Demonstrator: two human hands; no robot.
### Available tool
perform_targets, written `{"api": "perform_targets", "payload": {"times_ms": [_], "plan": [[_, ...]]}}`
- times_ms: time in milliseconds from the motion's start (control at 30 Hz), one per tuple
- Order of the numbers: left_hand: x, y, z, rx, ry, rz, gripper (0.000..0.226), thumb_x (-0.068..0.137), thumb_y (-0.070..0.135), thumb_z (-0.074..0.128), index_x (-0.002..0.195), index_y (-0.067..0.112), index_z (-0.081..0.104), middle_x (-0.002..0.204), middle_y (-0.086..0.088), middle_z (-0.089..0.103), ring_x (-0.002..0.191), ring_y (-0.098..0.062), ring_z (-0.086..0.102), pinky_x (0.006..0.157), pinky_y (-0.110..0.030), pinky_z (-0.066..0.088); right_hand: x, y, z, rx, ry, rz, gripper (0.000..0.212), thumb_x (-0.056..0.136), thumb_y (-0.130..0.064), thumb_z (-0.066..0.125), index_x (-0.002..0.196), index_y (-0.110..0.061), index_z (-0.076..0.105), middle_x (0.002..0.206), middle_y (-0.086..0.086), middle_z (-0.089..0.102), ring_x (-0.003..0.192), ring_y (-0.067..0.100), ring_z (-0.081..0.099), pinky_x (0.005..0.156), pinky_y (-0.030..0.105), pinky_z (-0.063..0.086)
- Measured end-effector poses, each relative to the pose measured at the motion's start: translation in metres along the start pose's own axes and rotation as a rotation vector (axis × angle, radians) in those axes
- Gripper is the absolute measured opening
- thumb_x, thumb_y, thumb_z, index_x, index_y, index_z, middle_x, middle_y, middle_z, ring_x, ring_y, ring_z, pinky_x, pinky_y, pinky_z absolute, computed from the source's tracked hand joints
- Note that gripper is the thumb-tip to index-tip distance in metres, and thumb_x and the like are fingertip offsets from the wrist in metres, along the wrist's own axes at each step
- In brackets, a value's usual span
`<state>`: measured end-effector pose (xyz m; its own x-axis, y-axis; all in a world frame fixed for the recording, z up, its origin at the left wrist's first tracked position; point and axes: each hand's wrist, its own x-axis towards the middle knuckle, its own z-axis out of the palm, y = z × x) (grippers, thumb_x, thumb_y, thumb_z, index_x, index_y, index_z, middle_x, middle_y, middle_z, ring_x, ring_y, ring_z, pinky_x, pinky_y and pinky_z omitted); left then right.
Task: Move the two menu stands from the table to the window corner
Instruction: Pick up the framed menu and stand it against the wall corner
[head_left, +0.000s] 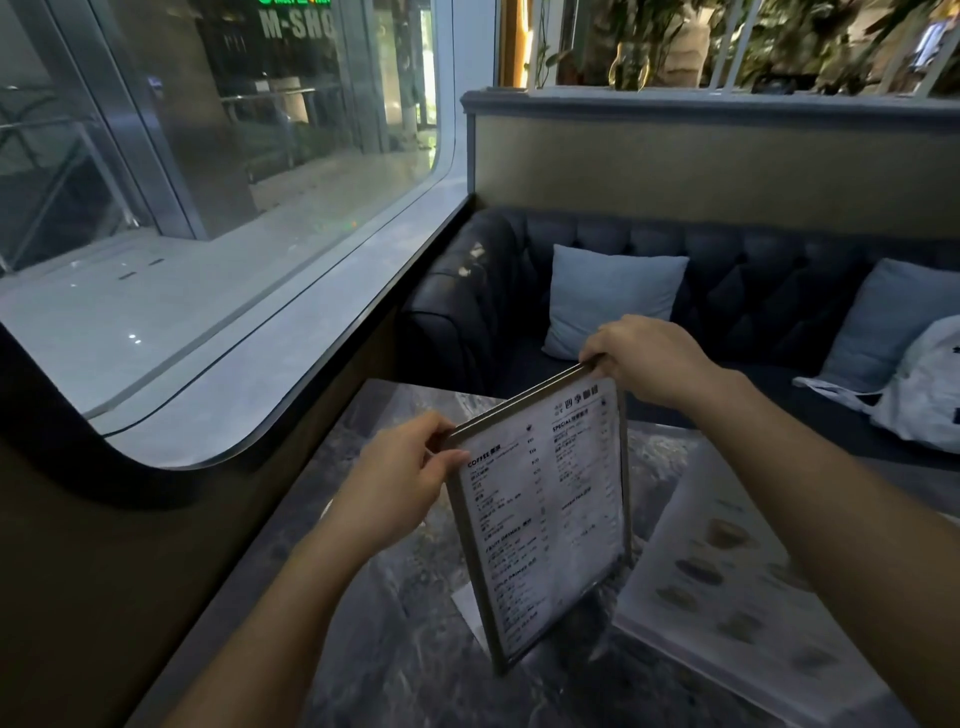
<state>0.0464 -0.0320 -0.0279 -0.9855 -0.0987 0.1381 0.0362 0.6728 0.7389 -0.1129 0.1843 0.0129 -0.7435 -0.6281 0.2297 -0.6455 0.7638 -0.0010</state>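
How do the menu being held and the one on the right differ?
The held menu stands upright and tilted, gripped at its top corners by the left hand and right hand; the right menu is untouched by either hand and leans back at a lower angle. The held menu shows columns of black text under headings like COFFEE; the right menu shows rows of small pictures. Both are pale printed sheets over the marble table.

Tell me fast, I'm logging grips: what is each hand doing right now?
Left hand: closed on the top left corner of the menu stand.
Right hand: closed on the top right corner of the same menu stand.
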Motion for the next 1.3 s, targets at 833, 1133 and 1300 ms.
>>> {"api": "perform_targets", "payload": {"times_ms": [833, 1133, 1300], "plan": [[0.101, 0.014, 0.02, 0.475, 0.018, 0.115, 0.031, 0.091, 0.03, 0.051, 0.122, 0.031, 0.055, 0.119, -0.005, 0.065, 0.103, -0.033, 0.058, 0.072, -0.033, 0.038, -0.044, 0.041, -0.019, -0.018, -0.226, 0.27, 0.01, 0.073, -0.025, 0.072, 0.081, -0.023, 0.067, 0.079, -0.005, 0.06, 0.072, 0.016, 0.052, 0.047, 0.025, 0.03], [0.101, 0.011, 0.018, 0.457, 0.001, 0.083, 0.031, 0.09, 0.032, 0.054, 0.121, 0.032, 0.056, 0.11, -0.001, 0.067, 0.091, -0.024, 0.064, 0.07, -0.033, 0.043, -0.047, 0.039, -0.018, 0.037, -0.172, 0.3, 0.016, 0.073, -0.022, 0.072, 0.088, -0.022, 0.067, 0.09, -0.001, 0.066, 0.077, 0.018, 0.053, 0.059, 0.03, 0.036], [0.1, 0.009, 0.012, 0.429, -0.092, 0.102, 0.036, 0.088, 0.031, 0.057, 0.124, 0.029, 0.052, 0.107, -0.002, 0.064, 0.09, -0.023, 0.059, 0.079, -0.042, 0.05, -0.052, 0.037, -0.022, 0.038, -0.181, 0.282, 0.015, 0.077, -0.024, 0.068, 0.092, -0.023, 0.066, 0.096, 0.0, 0.066, 0.081, 0.019, 0.054, 0.058, 0.029, 0.036]]}}
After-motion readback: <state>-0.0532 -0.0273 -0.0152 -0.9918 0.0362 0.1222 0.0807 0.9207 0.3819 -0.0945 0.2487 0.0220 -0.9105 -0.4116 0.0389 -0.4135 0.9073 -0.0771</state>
